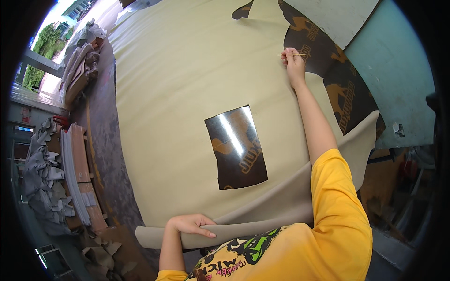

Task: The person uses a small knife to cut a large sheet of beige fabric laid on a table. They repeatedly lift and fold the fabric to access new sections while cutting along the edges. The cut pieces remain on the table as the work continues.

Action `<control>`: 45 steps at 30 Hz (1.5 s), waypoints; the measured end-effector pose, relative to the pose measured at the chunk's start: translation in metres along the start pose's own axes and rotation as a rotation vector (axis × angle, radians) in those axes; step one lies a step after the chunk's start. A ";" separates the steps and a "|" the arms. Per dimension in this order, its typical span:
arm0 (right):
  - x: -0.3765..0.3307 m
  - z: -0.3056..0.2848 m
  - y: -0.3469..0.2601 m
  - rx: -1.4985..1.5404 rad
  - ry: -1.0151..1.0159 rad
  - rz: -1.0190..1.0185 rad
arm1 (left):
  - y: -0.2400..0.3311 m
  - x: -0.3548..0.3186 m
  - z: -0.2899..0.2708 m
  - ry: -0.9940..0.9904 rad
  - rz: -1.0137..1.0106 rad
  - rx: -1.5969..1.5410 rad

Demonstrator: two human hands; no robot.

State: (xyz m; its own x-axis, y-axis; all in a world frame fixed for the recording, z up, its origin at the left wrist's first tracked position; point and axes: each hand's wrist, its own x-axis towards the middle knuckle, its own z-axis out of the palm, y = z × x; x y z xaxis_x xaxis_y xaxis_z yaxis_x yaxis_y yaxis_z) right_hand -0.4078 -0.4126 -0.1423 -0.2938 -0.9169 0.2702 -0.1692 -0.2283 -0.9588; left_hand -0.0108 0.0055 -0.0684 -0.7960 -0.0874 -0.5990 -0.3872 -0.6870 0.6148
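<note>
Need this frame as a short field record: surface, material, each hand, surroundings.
surface: dark table top with printed orange shapes
material: large beige sheet spread flat, rectangular hole cut in its middle, near edge rolled up
left hand: resting on the rolled near edge, fingers flat
right hand: stretched to the sheet's far right edge, pinching a thin stick-like tool
left side: stacked boards and grey offcuts

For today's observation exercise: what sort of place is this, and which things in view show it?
Probably a leather or upholstery cutting workshop. A large beige hide covers a dark work table, with a rectangular piece already cut out, and grey cut pieces are stacked beside it.
</note>
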 end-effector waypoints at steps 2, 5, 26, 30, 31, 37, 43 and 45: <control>0.002 -0.003 0.002 0.047 0.052 -0.030 | 0.000 0.001 -0.001 -0.008 -0.007 -0.011; 0.015 -0.007 0.002 0.085 0.175 -0.021 | 0.001 0.001 -0.002 -0.024 -0.019 -0.012; -0.023 0.075 -0.036 0.098 -0.226 -0.098 | -0.007 0.006 -0.014 -0.142 0.084 -0.057; -0.071 0.162 -0.049 0.135 -0.606 0.021 | -0.010 0.003 -0.009 -0.109 0.163 -0.078; -0.073 0.177 -0.053 0.075 -0.617 -0.015 | -0.010 0.003 -0.009 -0.099 0.161 -0.064; -0.083 0.214 -0.071 -0.287 -0.577 -0.182 | -0.013 0.004 -0.014 -0.157 0.159 -0.079; -0.096 0.172 -0.074 -0.280 -0.667 -0.199 | -0.019 0.007 -0.018 -0.237 0.201 -0.148; -0.088 0.164 -0.074 -0.341 -0.588 -0.200 | -0.019 0.008 -0.019 -0.268 0.224 -0.159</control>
State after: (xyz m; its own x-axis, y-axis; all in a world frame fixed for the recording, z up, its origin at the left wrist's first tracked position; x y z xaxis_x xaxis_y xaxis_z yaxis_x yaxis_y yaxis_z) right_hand -0.2155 -0.3683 -0.1099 0.3144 -0.9147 0.2538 -0.4806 -0.3840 -0.7884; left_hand -0.0015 0.0042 -0.0947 -0.9541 -0.0710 -0.2909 -0.1298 -0.7773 0.6155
